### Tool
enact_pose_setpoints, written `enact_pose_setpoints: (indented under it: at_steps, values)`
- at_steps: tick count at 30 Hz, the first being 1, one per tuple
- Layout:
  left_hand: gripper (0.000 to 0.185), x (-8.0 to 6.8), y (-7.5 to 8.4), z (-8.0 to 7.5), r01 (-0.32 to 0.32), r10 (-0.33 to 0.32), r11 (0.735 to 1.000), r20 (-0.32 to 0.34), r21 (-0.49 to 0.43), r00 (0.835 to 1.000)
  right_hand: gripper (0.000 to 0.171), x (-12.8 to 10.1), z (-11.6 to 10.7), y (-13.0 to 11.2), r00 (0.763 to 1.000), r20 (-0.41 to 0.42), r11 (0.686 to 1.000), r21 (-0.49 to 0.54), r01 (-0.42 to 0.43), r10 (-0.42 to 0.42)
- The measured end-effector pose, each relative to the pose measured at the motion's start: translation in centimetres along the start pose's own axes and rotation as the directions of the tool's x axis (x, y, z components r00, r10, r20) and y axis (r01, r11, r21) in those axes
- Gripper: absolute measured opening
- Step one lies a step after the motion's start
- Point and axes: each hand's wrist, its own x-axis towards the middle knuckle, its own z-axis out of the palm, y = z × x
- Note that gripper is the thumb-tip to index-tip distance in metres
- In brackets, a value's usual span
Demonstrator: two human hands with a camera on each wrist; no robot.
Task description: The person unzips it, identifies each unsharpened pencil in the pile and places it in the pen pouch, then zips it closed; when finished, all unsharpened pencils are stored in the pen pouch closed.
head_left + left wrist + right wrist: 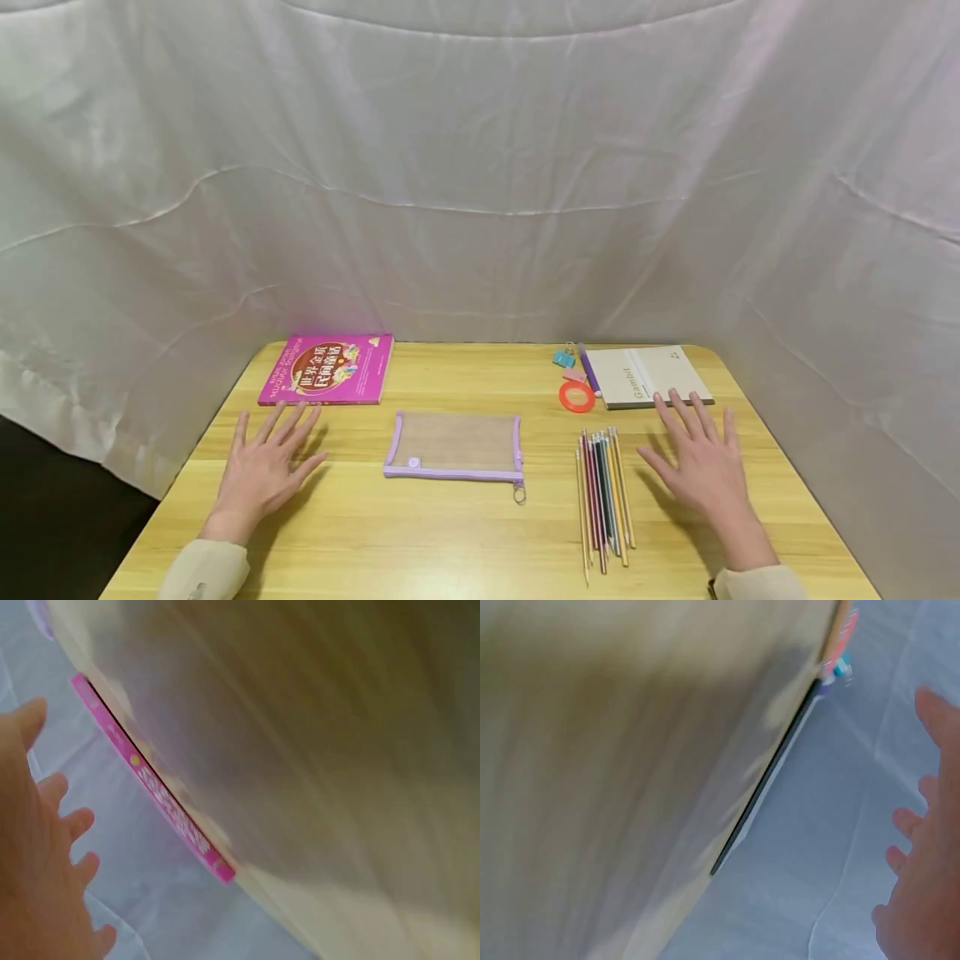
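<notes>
My left hand (pixel 260 477) is held over the left side of the table with its fingers spread, just in front of a pink book (pixel 326 370). On the right, my right hand (pixel 703 468) is spread the same way, fingertips overlapping the near edge of a white notebook (pixel 652 377) in the head view. Both hands hold nothing. Between them lies a mesh pencil case (pixel 457 442) with lilac edging and a ring on its zip. A bundle of pencils (pixel 603 496) lies left of my right hand.
Beside the notebook are a purple pen (pixel 589 371), a red tape ring (pixel 577 397), a pink eraser (pixel 574 375) and a teal clip (pixel 564 358). A pale curtain (pixel 480 183) hangs round the wooden table's (pixel 420 542) back and sides.
</notes>
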Motion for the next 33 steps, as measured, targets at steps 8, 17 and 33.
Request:
enact_pose_setpoints:
  at_steps: [8, 17, 33]
  values:
    - [0.064, 1.3, 5.9, -1.6, -0.043, 0.033, 0.985, -0.059, -0.167, 0.998, 0.062, 1.8, -1.5, -4.8, 0.990, -0.064, 0.935, 0.343, -0.094, 0.124]
    - [0.029, 2.6, 16.2, -0.4, -0.171, 0.208, 0.802, 0.000, -0.572, 0.978, 0.038, 3.8, 0.4, -11.5, 0.991, 0.109, 0.862, 0.492, -0.124, 0.080]
    - [0.031, 4.8, 24.0, 1.2, -0.226, 0.463, 0.690, 0.180, -0.687, 0.868, 0.018, 4.7, 4.5, -17.0, 0.914, 0.396, 0.834, 0.530, -0.154, -0.084]
